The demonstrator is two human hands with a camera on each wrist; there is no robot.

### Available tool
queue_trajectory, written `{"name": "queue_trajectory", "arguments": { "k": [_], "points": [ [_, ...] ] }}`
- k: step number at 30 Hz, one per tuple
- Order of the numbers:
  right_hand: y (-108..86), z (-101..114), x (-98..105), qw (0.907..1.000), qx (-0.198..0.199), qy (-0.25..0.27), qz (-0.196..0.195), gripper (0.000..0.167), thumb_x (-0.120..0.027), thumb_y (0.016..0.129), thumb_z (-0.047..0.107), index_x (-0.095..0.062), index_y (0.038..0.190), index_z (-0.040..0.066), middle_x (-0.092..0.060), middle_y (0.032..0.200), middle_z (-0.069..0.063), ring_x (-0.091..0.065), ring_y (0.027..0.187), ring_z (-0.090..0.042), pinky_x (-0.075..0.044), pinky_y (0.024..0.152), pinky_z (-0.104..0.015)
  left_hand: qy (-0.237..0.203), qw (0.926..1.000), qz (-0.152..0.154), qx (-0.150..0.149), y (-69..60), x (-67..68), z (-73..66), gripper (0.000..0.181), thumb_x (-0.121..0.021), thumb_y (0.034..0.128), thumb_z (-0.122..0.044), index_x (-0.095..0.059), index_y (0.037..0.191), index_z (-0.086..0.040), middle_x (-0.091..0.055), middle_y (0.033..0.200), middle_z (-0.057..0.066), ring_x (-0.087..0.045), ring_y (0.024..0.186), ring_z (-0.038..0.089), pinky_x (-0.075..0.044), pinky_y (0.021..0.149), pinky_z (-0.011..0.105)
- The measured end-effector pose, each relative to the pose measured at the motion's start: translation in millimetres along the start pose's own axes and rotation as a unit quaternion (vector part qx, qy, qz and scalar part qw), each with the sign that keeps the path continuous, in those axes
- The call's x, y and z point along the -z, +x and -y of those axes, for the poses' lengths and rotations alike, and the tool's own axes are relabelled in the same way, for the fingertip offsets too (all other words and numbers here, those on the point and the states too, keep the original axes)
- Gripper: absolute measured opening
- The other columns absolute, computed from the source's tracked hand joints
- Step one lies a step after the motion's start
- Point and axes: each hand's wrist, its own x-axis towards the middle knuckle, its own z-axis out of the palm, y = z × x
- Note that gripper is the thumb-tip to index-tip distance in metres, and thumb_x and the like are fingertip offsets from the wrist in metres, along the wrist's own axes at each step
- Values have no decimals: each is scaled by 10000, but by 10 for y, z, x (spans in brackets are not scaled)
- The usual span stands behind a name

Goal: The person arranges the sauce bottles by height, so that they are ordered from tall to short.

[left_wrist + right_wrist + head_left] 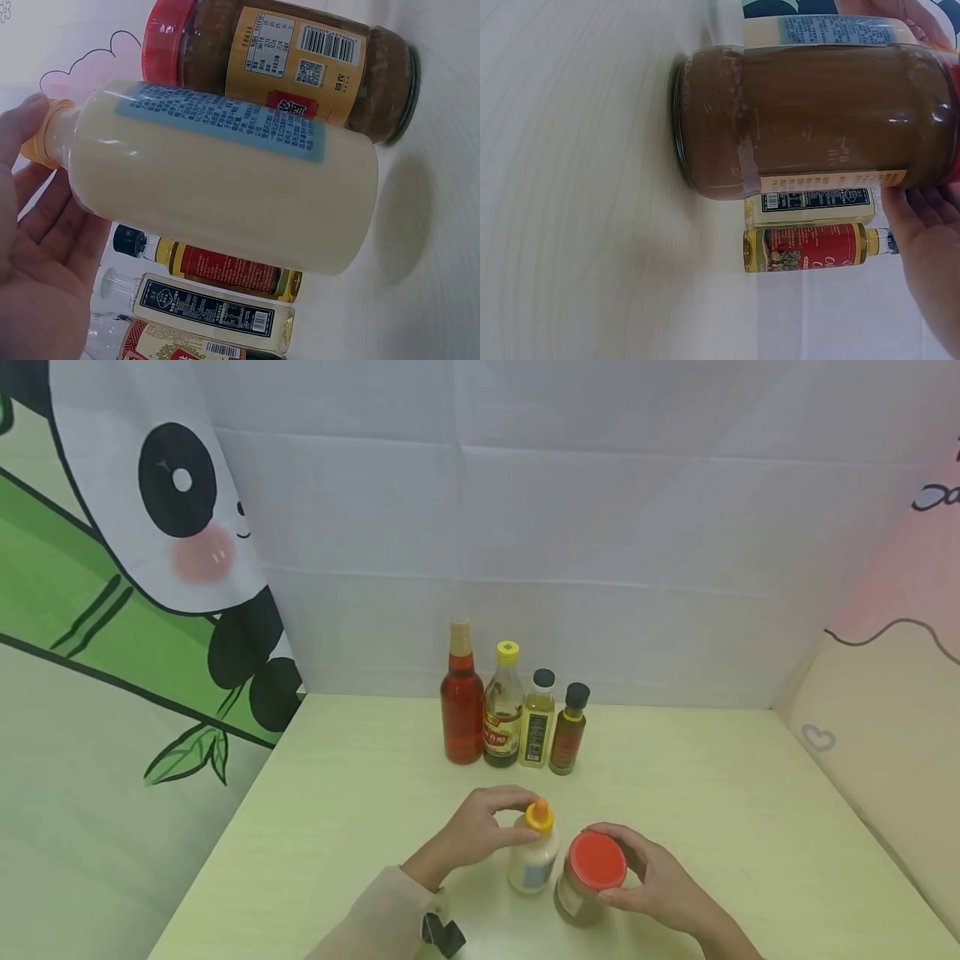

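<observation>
My left hand (487,827) pinches a squeeze bottle (535,864) of pale cream sauce by its orange pointed cap (45,135). The bottle has a blue printed label, and in the left wrist view a shadow lies just off its base. To its right, my right hand (652,877) grips a glass jar (817,120) of brown paste near its red lid (597,860), thumb on the near side and fingers behind. The jar carries a yellow label with a barcode (330,45). Both containers are upright and close together near the table's front.
Behind them, a row stands toward the back of the pale table (360,777): a tall red bottle (462,714), a yellow-capped sauce bottle (502,718), a square oil bottle (537,727) and a small dark-capped bottle (567,739). A white cloth (600,527) hangs behind.
</observation>
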Motion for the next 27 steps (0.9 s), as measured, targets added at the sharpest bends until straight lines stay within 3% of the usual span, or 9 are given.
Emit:
{"name": "queue_trajectory", "arguments": {
  "k": [6, 17, 27],
  "points": [
    [-4, 23, 2, 9999, -113, 17, 28, 628, -784, 830, 126, -479, 1364, -3, -551, 1328, -121, -469, 1229, -35, -351, 1010, -179, -25, 9998, -101, 141, 57, 7, 0, 336, -764, 857, -148, -690, 1171, -54, -686, 1131, 13, -620, 1054, 137, -491, 937, 345],
    [-21, 41, 16, 9999, 57, 79, 76, 618, -771, 839, 102, -470, 1364, -20, -550, 1325, -142, -477, 1231, -48, -353, 1010, -179, -139, 9979, -317, 540, 196, 0, -17, 361, -754, 870, -185, -686, 1211, -86, -672, 1170, -17, -614, 1081, 154, -481, 955, 431],
    [-28, 31, 11, 10000, 42, 42, 60, 624, -774, 837, 111, -471, 1365, -22, -541, 1332, -146, -463, 1235, -31, -348, 1010, -175, -49, 9948, -539, 862, 356, -72, -62, 404, -759, 868, -233, -673, 1235, -86, -661, 1199, -16, -602, 1112, 190, -486, 942, 378]
  ]
}}
